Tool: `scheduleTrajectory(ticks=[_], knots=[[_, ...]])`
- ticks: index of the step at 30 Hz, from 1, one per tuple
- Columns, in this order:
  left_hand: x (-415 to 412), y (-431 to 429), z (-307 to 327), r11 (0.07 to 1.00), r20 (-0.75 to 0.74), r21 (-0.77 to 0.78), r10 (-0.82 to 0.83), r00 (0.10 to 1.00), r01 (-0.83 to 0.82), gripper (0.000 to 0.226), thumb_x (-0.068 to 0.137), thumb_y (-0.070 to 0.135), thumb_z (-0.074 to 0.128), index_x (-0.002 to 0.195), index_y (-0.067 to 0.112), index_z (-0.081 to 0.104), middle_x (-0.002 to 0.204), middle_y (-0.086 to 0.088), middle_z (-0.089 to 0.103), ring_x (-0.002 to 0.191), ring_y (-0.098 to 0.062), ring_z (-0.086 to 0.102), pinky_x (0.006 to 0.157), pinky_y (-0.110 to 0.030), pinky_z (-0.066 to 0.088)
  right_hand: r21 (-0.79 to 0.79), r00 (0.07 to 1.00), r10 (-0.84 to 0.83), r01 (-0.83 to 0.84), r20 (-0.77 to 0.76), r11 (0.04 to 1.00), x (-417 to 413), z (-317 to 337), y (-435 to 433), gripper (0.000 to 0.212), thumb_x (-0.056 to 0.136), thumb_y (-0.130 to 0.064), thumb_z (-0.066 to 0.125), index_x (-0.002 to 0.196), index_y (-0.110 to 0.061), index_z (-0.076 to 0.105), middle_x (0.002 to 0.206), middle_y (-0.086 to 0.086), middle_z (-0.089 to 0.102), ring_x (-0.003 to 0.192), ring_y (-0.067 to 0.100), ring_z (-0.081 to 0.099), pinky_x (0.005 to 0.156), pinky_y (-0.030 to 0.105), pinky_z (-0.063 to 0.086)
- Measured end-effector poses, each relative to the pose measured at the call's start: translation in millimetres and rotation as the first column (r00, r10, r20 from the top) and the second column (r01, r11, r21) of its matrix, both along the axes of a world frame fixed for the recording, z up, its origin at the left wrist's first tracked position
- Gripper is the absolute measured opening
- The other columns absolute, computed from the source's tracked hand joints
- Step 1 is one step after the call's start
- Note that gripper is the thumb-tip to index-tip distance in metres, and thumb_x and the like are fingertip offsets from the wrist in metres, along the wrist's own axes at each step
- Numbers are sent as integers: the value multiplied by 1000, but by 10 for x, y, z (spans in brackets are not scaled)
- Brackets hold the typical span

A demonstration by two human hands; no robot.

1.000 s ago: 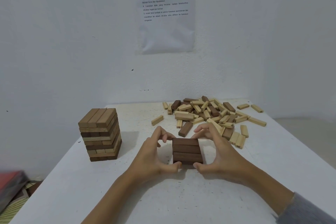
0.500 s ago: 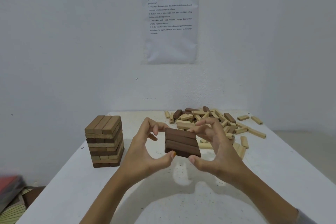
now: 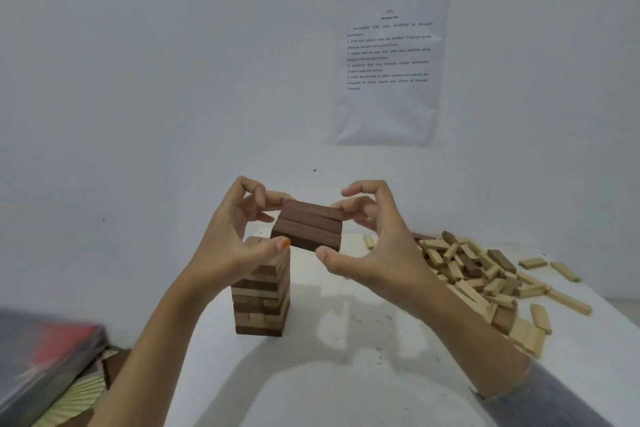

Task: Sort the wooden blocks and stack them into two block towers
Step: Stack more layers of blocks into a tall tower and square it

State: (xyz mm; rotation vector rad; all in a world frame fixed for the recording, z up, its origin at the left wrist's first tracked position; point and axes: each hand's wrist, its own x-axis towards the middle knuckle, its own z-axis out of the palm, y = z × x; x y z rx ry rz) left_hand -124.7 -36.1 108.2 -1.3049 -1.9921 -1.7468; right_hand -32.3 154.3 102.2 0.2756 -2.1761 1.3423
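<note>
Dark brown row of three wooden blocks [image 3: 309, 229] pinched at its ends by left hand [image 3: 230, 239] and right hand [image 3: 375, 246], raised beside layered light-and-dark wooden block tower [image 3: 263, 291].

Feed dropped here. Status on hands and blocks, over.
Grips: left hand and right hand both hold slab of dark blocks, airborne. Below: block tower, partly behind left hand. Right: loose block pile.
</note>
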Motion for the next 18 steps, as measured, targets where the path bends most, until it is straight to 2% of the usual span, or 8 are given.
scheduleTrajectory(ticks=[2, 4, 6, 9, 11, 13, 15, 18], knots=[[-148, -103, -49, 999, 77, 35, -17, 997, 14, 46, 60, 32, 74, 91, 24, 41, 111, -5, 68, 105, -22, 61, 91, -44, 44, -27, 1000, 8, -8, 1, 1000, -147, -25, -108, 68, 66, -28, 87, 114, -37, 40, 106, -11, 65, 107, 0, 57, 89, 3, 35], [-268, -192, -102, 998, 135, 64, -22, 991, 13, 46, 59, 31, 74, 91, 25, 41, 112, -6, 68, 107, -27, 60, 90, -40, 47, -56, 1000, 24, -23, 17, 998, -276, -60, -190, 68, 68, -27, 87, 116, -38, 39, 108, -12, 65, 107, 0, 56, 86, 1, 35], [-376, -263, -153, 997, 162, 76, -18, 987, 6, 49, 59, 30, 74, 92, 22, 39, 113, -9, 68, 109, -32, 58, 91, -37, 48, -76, 998, 50, -47, 45, 996, -386, -96, -245, 70, 69, -29, 87, 119, -39, 38, 110, -14, 64, 108, -1, 54, 88, 4, 35], [-510, -336, -237, 997, 198, 81, -1, 980, -15, 52, 58, 31, 76, 94, 21, 39, 116, -16, 66, 111, -37, 57, 97, -45, 42, -81, 992, 95, -88, 83, 993, -515, -146, -282, 71, 72, -29, 85, 123, -42, 37, 114, -17, 64, 112, -4, 52, 97, 12, 32], [-587, -365, -304, 996, 232, 88, -15, 973, -6, 61, 56, 37, 83, 95, 21, 40, 117, -16, 66, 109, -35, 58, 96, -43, 44, -82, 989, 104, -96, 102, 992, -582, -181, -290, 70, 74, -25, 83, 124, -43, 37, 116, -16, 64, 115, -3, 51, 101, 17, 32], [-650, -379, -364, 997, 256, 78, -27, 966, 7, 67, 53, 46, 87, 95, 22, 40, 116, -14, 66, 105, -30, 60, 90, -33, 49, -84, 990, 89, -80, 107, 993, -635, -219, -306, 69, 74, -23, 83, 124, -42, 38, 116, -13, 64, 116, 0, 51, 102, 19, 32], [-695, -391, -412, 998, 272, 61, -32, 962, 16, 60, 57, 35, 84, 96, 21, 40, 115, -10, 67, 103, -26, 61, 84, -27, 51, -85, 990, 70, -60, 119, 995, -678, -267, -328, 68, 74, -21, 82, 124, -39, 38, 116, -13, 64, 116, 3, 51, 98, 17, 32], [-748, -408, -487, 998, 299, 46, -55, 953, 43, 51, 62, 28, 75, 97, 20, 40, 117, -9, 67, 105, -25, 61, 83, -29, 52, -86, 989, 52, -40, 139, 996, -715, -338, -360, 67, 74, -20, 80, 123, -38, 38, 113, -15, 63, 116, 3, 50, 89, 11, 32]])
